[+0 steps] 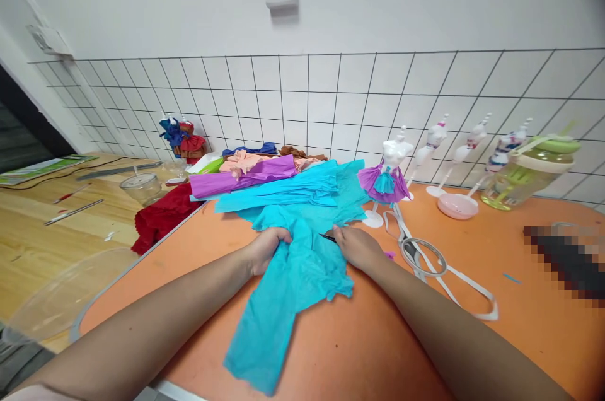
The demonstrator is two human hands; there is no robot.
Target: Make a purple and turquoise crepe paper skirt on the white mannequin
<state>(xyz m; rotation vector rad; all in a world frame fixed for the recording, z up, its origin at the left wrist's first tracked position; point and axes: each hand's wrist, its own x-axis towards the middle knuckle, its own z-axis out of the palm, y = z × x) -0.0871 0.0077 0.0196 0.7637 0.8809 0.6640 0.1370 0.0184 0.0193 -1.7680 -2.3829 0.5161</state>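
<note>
A long sheet of turquoise crepe paper [288, 287] lies across the orange mat [406, 338] and hangs toward me. My left hand [267, 248] is closed, gripping a bunched fold of this paper. My right hand [357, 244] rests on the paper's right side, fingers curled around a dark thing, perhaps scissor blades, mostly hidden. Behind lie more folded turquoise paper [293, 190] and purple crepe paper [246, 177]. A small white mannequin with a purple and turquoise skirt [386, 180] stands just beyond my right hand.
A white measuring tape [444, 275] loops right of my right hand. Several bare mannequin stands [437, 142], a pink dish [457, 205] and a green-lidded jar [529, 174] line the wire grid. Red paper [161, 215], a glass cup [140, 186] and a clear bowl [57, 294] sit left.
</note>
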